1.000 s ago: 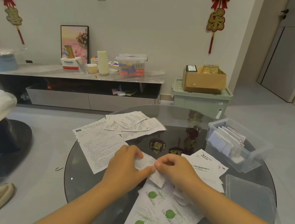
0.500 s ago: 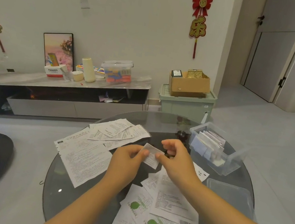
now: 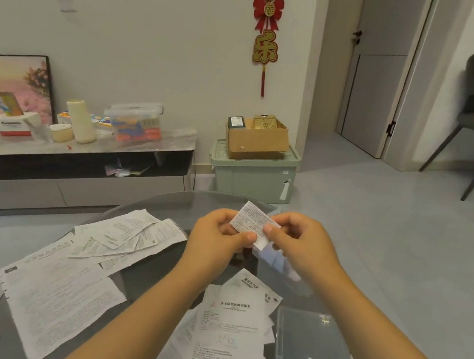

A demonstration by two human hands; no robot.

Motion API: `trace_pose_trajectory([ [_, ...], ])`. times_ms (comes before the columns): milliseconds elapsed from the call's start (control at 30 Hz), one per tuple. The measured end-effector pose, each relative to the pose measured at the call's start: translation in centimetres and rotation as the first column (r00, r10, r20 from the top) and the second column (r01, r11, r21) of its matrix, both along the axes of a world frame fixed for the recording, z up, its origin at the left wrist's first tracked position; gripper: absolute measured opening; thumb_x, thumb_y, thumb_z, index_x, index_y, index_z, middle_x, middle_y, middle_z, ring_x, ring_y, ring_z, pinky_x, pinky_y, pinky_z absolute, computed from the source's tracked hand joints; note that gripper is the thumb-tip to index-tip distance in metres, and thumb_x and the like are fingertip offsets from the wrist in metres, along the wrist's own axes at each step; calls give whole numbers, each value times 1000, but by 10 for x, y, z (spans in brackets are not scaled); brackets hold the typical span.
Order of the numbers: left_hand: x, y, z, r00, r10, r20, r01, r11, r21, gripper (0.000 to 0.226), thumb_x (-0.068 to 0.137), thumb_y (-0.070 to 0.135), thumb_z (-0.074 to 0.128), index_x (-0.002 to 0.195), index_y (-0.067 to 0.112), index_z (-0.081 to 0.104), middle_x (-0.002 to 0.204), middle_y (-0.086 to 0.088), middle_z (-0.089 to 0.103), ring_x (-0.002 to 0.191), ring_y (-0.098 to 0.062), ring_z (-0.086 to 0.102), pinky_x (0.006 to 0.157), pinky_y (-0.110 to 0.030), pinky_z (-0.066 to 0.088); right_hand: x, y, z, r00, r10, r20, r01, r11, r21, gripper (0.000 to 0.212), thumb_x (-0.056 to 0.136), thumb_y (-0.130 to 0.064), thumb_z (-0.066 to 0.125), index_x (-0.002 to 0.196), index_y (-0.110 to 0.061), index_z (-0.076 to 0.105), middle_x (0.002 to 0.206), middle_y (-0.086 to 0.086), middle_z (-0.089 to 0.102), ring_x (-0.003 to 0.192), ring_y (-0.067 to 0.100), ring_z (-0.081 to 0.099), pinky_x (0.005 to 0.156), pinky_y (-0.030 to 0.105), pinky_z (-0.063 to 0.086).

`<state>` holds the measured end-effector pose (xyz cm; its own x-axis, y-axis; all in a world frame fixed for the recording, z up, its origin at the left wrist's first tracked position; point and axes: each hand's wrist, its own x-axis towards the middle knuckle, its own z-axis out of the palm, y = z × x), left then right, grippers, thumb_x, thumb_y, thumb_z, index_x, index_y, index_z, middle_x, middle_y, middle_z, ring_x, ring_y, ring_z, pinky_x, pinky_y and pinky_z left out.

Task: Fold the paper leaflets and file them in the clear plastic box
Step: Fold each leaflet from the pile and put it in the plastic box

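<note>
Both hands raised above the round glass worktop (image 3: 162, 207), pinching one small folded leaflet (image 3: 250, 224) between them: left hand (image 3: 217, 235) grips its lower left edge with thumb over curled fingers, right hand (image 3: 297, 242) pinches its right edge. Leaflet clear of the worktop, tilted. Unfolded leaflets (image 3: 59, 297) lie spread at left; another stack of leaflets (image 3: 231, 335) lies beneath the forearms. A clear plastic lid (image 3: 309, 357) lies flat just right of that stack. Clear box itself not discernible.
</note>
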<state>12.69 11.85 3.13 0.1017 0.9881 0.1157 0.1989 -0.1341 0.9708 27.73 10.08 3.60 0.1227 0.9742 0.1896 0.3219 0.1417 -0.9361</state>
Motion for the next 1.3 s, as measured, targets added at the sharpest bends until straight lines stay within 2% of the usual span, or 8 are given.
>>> trace_pose_trajectory([
  [167, 40, 26, 5, 996, -90, 6, 90, 996, -9, 32, 81, 16, 73, 109, 22, 59, 86, 2, 71, 79, -6, 67, 69, -16, 50, 40, 14, 1, 975, -206, 77, 202, 978, 59, 10, 86, -17, 64, 79, -24, 65, 70, -3, 64, 63, 11, 57, 60, 22, 47],
  [300, 61, 47, -5, 942, -73, -328, 124, 983, 137, 23, 92, 24, 59, 115, 20, 58, 101, 6, 64, 88, -1, 58, 81, -14, 47, 69, 23, -5, 867, -416, 274, 398, 909, 121, 9, 86, -19, 63, 77, -21, 63, 68, -11, 58, 62, 5, 52, 54, 17, 39],
  [367, 69, 57, -12, 807, -58, -588, 253, 933, 255, 24, 95, 26, 49, 115, 21, 61, 113, 8, 61, 103, -6, 54, 100, -24, 35, 78, 27, -10, 819, -444, 363, 426, 895, 133, 11, 85, -18, 63, 75, -22, 64, 69, -12, 55, 63, 5, 52, 54, 17, 38],
  [433, 75, 67, -17, 617, -35, -786, 416, 862, 289, 33, 97, 32, 37, 118, 22, 60, 123, 8, 57, 114, -8, 46, 103, -28, 17, 82, 31, -15, 793, -440, 421, 427, 895, 130, 10, 85, -17, 63, 76, -21, 67, 73, -9, 56, 65, 9, 53, 56, 21, 39],
  [600, 84, 92, -30, 409, 1, -912, 606, 747, 273, 76, 75, 48, 1, 115, 20, 59, 122, 7, 57, 114, -10, 41, 98, -31, 13, 81, 42, -18, 767, -387, 512, 383, 916, 118, 10, 87, -16, 60, 92, -19, 67, 80, -4, 57, 73, 15, 54, 66, 26, 44],
  [900, 72, 98, -48, 495, 8, -869, 602, 717, 350, 71, 77, 44, 5, 107, 20, 65, 110, 8, 56, 105, -8, 42, 98, -23, 10, 60, 60, -28, 613, -339, 714, 396, 913, 93, 19, 87, -8, 49, 99, -12, 63, 96, 6, 63, 85, 26, 58, 68, 31, 45],
  [1100, 68, 99, -52, 524, 14, -852, 595, 710, 378, 62, 79, 41, 10, 91, 16, 66, 107, 7, 63, 103, -10, 49, 103, -26, 12, 50, 69, -34, 508, -275, 816, 409, 911, 52, 21, 88, -5, 49, 98, -13, 64, 96, 4, 65, 85, 23, 59, 62, 24, 35],
  [1300, 67, 100, -58, 578, 5, -816, 559, 726, 400, 53, 83, 40, 16, 96, 17, 62, 96, 5, 64, 92, -13, 52, 103, -26, 16, 39, 75, -35, 556, -120, 822, 353, 930, -103, 16, 86, -1, 50, 76, -11, 57, 75, 7, 54, 66, 24, 45, 42, 20, 22],
])
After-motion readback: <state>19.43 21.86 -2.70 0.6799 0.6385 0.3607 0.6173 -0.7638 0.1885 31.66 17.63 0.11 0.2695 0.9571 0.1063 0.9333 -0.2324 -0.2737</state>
